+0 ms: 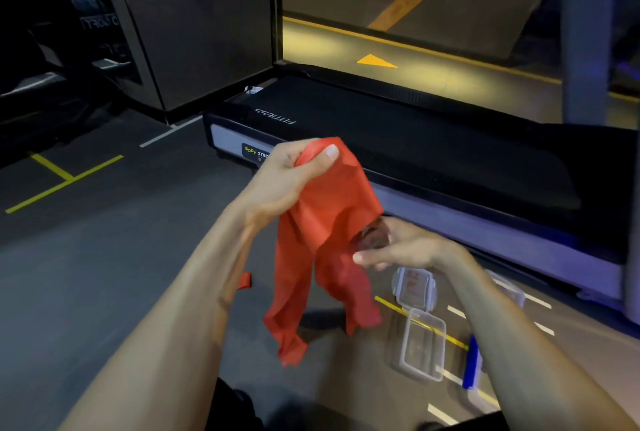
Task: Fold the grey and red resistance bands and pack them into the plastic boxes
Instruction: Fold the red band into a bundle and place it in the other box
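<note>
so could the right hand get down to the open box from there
Probably yes. The right hand hangs open beside the red band, holding nothing, and the open box lies on the floor just below it with nothing between them.

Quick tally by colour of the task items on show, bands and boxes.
Red stretchy resistance band, held up by left hand: 1
Clear plastic boxes: 2, one open rectangular, one with lid on
Grey bands: 0 visible
Total: 3

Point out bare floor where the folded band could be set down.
Free: the grey floor left of the red band, toward the yellow tape lines. Crowded: right, where the open box, its lid and a blue item lie near the treadmill.
</note>
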Available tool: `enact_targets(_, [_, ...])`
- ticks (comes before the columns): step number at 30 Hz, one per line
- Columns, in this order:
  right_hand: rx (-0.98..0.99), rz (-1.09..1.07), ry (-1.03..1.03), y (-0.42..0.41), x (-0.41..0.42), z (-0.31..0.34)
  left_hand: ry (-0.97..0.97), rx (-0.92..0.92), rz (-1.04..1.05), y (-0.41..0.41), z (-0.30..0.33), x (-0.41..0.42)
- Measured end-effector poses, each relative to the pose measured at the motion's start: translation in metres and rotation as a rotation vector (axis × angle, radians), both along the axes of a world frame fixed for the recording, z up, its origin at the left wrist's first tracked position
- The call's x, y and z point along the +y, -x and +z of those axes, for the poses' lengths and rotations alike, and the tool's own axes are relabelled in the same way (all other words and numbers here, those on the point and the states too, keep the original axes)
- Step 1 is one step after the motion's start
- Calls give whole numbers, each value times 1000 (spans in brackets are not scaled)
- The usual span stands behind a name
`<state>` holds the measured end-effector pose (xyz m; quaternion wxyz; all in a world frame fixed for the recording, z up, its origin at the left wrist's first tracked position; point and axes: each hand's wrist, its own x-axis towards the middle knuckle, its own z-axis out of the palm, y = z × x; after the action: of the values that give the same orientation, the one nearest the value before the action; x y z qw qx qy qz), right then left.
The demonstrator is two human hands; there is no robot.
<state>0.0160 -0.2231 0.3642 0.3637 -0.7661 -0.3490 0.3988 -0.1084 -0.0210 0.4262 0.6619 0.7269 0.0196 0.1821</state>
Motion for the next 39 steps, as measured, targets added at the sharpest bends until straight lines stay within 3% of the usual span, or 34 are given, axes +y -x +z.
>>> enact_targets(4, [-127,-80,-245,2,4,13,-23,125,-142,5,3,-6])
enact_targets(7, [-89,-24,-264,16,14,8,-25,126,-164,8,6,-10])
enact_targets(12, [-21,38,-82,29,16,-29,96,-129,55,14,22,-7])
enact_targets(15, [-129,16,115,27,10,-56,251,-303,256,16,30,2])
enact_targets(18, [-162,-108,141,15,8,-60,275,-300,456,15,17,26])
enact_targets(20, [-119,-214,-31,11,8,-45,58,-117,564,13,0,39])
enact_targets(22, [-75,-347,-233,9,10,-23,-328,253,576,13,-15,48])
enact_targets(24, [-62,-393,-384,9,12,-3,-666,668,458,15,-28,52])
enact_targets(26, [-58,-338,-435,11,18,8,-847,886,245,17,-37,49])
enact_targets(28, [-18,-257,-409,15,23,13,-871,773,-8,15,-41,33])
enact_targets(31, [75,-160,-346,21,27,12,-552,481,-322,4,-43,0])
enact_targets(33, [133,-136,-303,21,24,14,-485,376,-259,-3,-45,-8])
enact_targets(36, [177,-183,-271,12,14,12,-577,264,-70,-9,-43,-9])
enact_targets(39, [78,-90,-125,9,5,1,-325,71,35,-14,-27,-20])
